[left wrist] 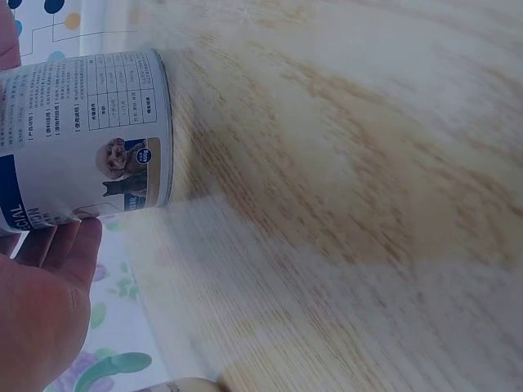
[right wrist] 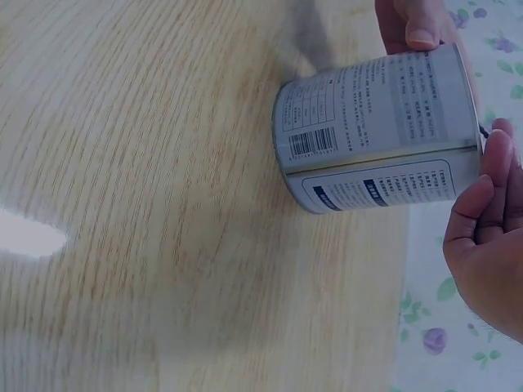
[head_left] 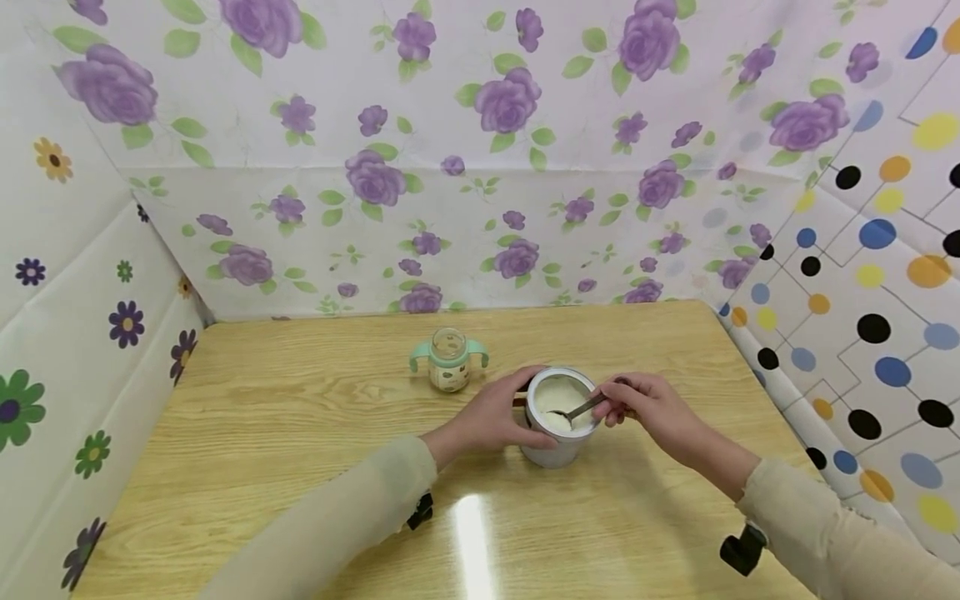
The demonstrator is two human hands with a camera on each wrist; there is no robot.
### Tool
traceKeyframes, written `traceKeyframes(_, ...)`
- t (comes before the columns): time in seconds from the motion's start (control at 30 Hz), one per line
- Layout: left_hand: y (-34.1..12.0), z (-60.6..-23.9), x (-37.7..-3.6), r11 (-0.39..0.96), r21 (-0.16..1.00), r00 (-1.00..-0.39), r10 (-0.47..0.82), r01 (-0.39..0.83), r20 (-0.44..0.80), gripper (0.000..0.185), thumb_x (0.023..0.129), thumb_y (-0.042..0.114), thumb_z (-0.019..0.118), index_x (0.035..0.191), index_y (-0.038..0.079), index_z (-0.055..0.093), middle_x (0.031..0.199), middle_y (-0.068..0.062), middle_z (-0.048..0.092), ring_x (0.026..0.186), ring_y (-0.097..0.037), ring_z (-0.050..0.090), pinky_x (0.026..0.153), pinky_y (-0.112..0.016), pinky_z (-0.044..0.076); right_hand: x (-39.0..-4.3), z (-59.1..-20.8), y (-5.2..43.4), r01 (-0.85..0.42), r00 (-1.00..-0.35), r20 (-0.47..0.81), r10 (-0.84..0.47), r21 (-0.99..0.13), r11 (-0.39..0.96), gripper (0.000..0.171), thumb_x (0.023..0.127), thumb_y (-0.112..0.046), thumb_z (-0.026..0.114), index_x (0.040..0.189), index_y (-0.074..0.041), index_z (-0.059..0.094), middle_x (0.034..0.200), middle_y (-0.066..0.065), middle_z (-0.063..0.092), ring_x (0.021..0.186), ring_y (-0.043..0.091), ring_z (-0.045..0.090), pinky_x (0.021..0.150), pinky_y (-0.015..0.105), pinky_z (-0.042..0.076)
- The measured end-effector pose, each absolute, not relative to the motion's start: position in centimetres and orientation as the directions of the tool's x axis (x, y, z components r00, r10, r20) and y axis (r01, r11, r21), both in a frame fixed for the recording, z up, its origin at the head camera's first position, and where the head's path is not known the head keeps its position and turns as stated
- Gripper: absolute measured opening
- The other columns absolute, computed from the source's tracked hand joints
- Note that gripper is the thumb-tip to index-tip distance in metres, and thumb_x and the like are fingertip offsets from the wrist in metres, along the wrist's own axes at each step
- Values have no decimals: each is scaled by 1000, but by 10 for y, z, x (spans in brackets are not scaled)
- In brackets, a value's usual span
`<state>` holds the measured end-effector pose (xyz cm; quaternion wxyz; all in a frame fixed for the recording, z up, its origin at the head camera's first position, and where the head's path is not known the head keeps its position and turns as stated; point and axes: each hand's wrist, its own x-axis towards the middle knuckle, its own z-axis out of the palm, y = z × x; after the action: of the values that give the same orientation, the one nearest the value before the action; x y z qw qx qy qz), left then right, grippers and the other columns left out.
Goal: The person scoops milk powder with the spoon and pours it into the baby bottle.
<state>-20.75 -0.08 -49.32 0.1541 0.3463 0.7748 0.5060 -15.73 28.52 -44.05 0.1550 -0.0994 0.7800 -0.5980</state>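
Observation:
An uncovered tin (head_left: 549, 456) of pale powder (head_left: 562, 392) stands on the wooden table, a little right of the middle in the head view. My left hand (head_left: 495, 414) grips the tin's left side, thumb near the front of the rim. Between the fingers of my right hand (head_left: 651, 407) is the handle of a metal spoon (head_left: 587, 407), its bowl inside the tin with powder on it. Printed text and a picture of a dog and a cat cover the tin's side (left wrist: 82, 147) in the left wrist view. The right wrist view shows a barcode on its wall (right wrist: 368, 135).
Behind and left of the tin stands a clear baby bottle (head_left: 449, 367) with two green handles and no cap on top. The wooden table (head_left: 300, 383) meets a flower-printed sheet (head_left: 450, 225) at the back, with patterned sheets on both sides.

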Motion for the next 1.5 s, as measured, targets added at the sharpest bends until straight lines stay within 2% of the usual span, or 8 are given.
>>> traceKeyframes(0.2, 3, -492, -206, 243, 892, -709, 696, 381, 113, 103, 79, 31, 99, 163, 24, 42, 152, 4, 57, 136, -14, 58, 113, -30, 50, -155, -447, 295, 125, -941, -149, -303, -987, 97, 48, 116, -27, 50, 130, 18, 61, 99, 2, 75, 90, 13, 68, 84, 26, 61)
traceKeyframes(0.37, 1, -492, -205, 257, 891, -719, 688, 374, 103, 104, 78, 32, 99, 164, 26, 41, 153, 5, 57, 138, -14, 57, 114, -32, 49, -153, -450, 298, 196, -936, -179, -302, -980, -30, 39, 116, -26, 49, 128, 7, 67, 102, 0, 76, 90, 9, 67, 82, 23, 60)
traceKeyframes(0.53, -2, -492, -205, 258, 892, -727, 678, 370, 106, 104, 78, 32, 99, 164, 27, 41, 153, 8, 56, 138, -15, 57, 113, -32, 50, -153, -450, 296, 228, -928, -182, -324, -968, -108, 33, 117, -24, 47, 121, -3, 72, 102, -1, 76, 89, 7, 66, 82, 22, 59)
traceKeyframes(0.97, -4, -488, -206, 239, 896, -727, 676, 373, 123, 102, 78, 30, 99, 163, 28, 43, 151, 9, 57, 138, -13, 57, 114, -31, 49, -157, -452, 293, 273, -924, -206, -322, -945, -181, 33, 117, -21, 47, 117, -5, 76, 99, -1, 78, 86, 6, 68, 81, 20, 59)
traceKeyframes(1.2, -3, -490, -207, 232, 902, -728, 674, 365, 121, 101, 78, 30, 100, 162, 29, 43, 151, 10, 56, 139, -13, 56, 114, -31, 49, -157, -449, 293, 302, -937, -242, -250, -923, -238, 30, 116, -20, 49, 116, -7, 76, 96, -1, 78, 84, 7, 67, 81, 21, 59)
traceKeyframes(1.5, -1, -494, -205, 229, 902, -722, 682, 366, 120, 100, 80, 30, 99, 163, 28, 43, 153, 8, 56, 140, -15, 56, 114, -33, 50, -151, -455, 293, 310, -939, -262, -221, -926, -217, 28, 115, -16, 47, 118, -3, 71, 96, -1, 78, 83, 7, 66, 82, 22, 59)
